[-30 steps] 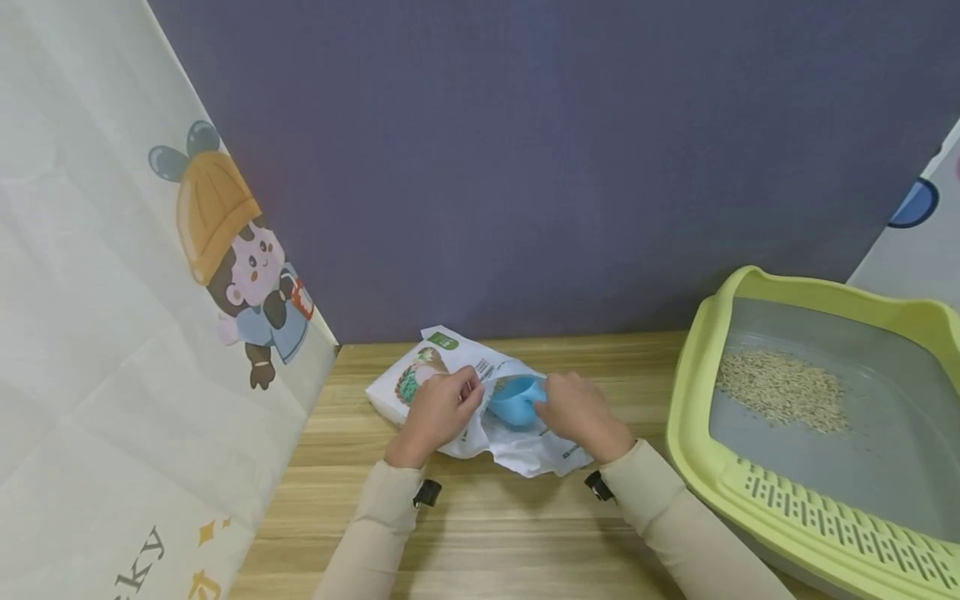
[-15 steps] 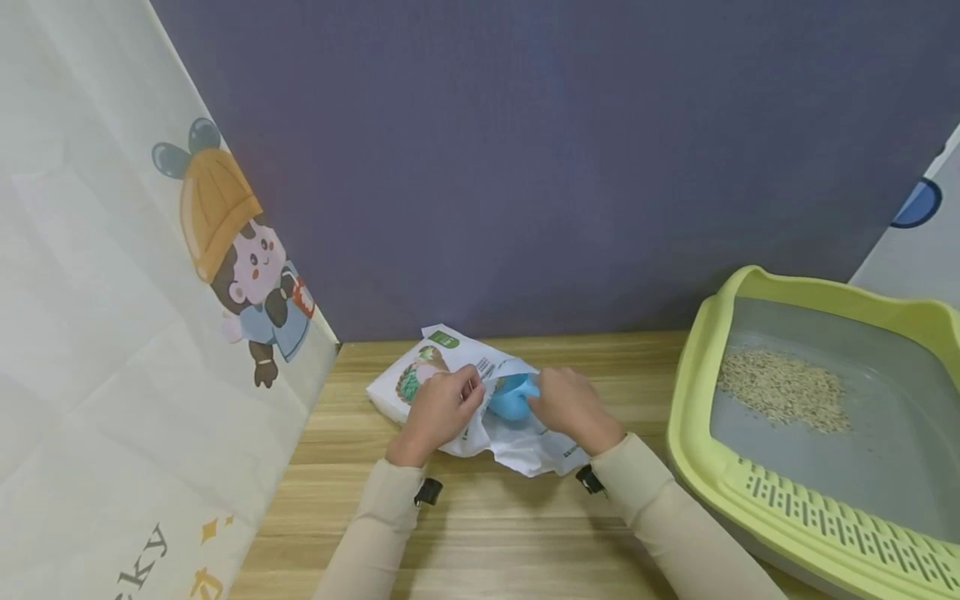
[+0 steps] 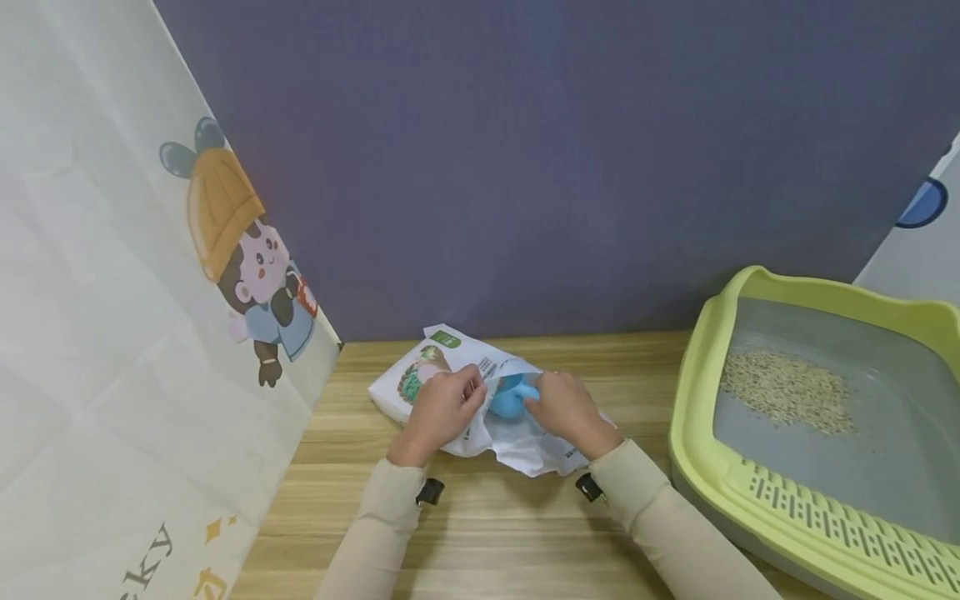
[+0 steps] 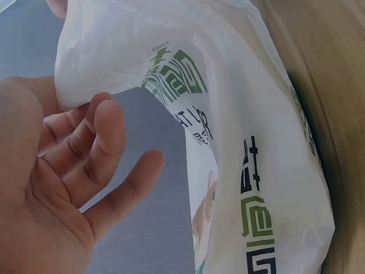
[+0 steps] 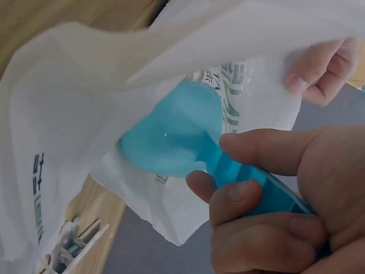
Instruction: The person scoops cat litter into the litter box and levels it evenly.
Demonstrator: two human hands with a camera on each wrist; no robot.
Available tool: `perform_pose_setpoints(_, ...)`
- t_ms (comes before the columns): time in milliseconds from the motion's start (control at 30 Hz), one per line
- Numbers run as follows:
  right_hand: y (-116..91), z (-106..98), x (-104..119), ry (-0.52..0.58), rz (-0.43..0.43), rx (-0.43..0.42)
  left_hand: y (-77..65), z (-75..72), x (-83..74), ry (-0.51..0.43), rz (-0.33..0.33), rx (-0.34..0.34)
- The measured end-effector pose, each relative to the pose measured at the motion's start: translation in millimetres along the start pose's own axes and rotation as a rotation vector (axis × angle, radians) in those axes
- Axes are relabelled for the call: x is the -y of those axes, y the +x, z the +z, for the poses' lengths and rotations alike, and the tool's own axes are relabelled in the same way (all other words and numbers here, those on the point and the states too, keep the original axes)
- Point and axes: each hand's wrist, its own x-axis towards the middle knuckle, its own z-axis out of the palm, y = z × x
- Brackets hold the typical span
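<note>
A white printed plastic bag [image 3: 401, 396] lies on the wooden table, its torn mouth facing right. My left hand [image 3: 442, 408] pinches the upper edge of that mouth between thumb and index finger; in the left wrist view the other fingers are loosely bent beside the bag film [image 4: 114, 51]. My right hand [image 3: 566, 408] grips the handle of a blue scoop [image 3: 510, 398], fingers wrapped round it. The scoop's bowl [image 5: 171, 131] sits within the bag's opening, with white film around it in the right wrist view. The front of the bowl and the bag's contents are mostly hidden.
A litter box [image 3: 693, 392] with a yellow-green rim and grey base stands at right. Tan pellets [image 3: 787, 387] form a patch in it. A dark blue panel [image 3: 525, 167] rises behind the wooden table [image 3: 480, 542]; a printed white sheet [image 3: 97, 333] borders the left.
My right hand has shifted slightly left with the scoop, whose bowl has turned and sits a little further into the bag mouth. The left hand keeps its place on the bag edge.
</note>
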Motion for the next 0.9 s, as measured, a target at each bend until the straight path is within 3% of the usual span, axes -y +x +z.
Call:
perform_pose_setpoints(633,-0.1,17.1,-14.0,0.031,-0.052,-0.068,-0.2,1.8,1.2,0.012,0.001,-0.008)
perform_pose_setpoints(900,-0.3,27.1,-21.4,0.022,0.022,0.012,2.2,5.4,6.8,0.004,0.012,-0.01)
